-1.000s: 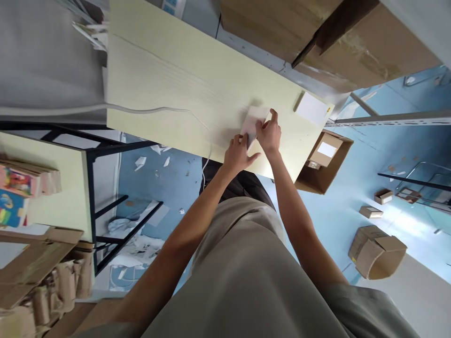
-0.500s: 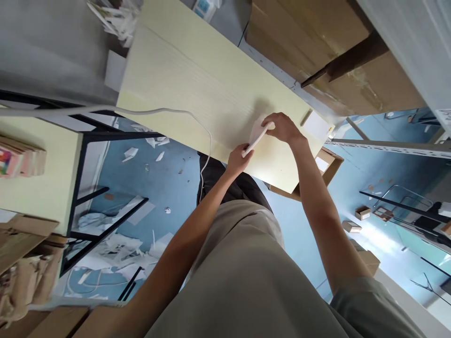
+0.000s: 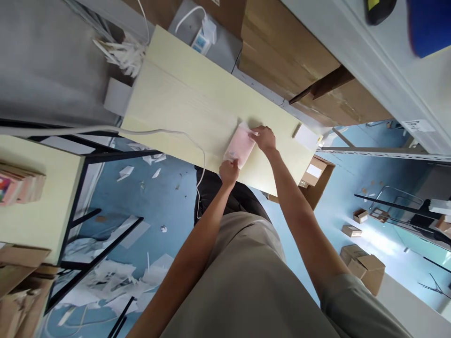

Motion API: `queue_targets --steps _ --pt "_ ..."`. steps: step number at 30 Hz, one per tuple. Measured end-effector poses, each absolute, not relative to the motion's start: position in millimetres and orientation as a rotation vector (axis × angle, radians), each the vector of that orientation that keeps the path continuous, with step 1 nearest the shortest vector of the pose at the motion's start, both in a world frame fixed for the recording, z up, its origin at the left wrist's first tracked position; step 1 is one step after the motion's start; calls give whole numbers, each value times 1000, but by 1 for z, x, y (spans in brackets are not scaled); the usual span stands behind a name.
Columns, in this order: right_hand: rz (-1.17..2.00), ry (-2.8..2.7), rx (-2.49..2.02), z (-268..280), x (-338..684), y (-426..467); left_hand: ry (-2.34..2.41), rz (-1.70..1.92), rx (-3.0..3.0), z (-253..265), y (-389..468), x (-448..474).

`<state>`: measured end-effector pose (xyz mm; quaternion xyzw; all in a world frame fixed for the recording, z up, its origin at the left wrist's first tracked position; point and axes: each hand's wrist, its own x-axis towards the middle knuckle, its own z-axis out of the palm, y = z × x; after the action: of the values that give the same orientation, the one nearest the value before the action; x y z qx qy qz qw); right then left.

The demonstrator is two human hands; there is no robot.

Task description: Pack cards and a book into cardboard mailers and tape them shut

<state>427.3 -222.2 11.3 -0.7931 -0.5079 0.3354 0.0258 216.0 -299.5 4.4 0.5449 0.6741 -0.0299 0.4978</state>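
A flat pink-and-white packet with a thin, clear-looking wrap is over the pale yellow table, close to its near edge. My left hand is closed on the packet's near end, the thumb on top. At the far right corner, my right hand pinches the wrap between thumb and fingers. The packet's broad face is turned up. I cannot tell whether its underside rests on the tabletop.
A white cable crosses the table's left part and hangs over the near edge. A white stack lies at the right end. Large cardboard boxes stand behind. An open carton is below right; paper scraps litter the floor.
The packet has turned from edge-on to face up and come lower and left. Both hands have moved left with it, keeping hold. The view has shifted slightly.
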Motion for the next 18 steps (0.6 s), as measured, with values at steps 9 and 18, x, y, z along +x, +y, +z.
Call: queue_targets --steps 9,18 --pt "658 -1634 -2568 44 364 -252 1640 -160 1642 41 -252 192" --pt "958 -1655 -2569 58 311 -308 1306 -301 2089 56 -223 197"
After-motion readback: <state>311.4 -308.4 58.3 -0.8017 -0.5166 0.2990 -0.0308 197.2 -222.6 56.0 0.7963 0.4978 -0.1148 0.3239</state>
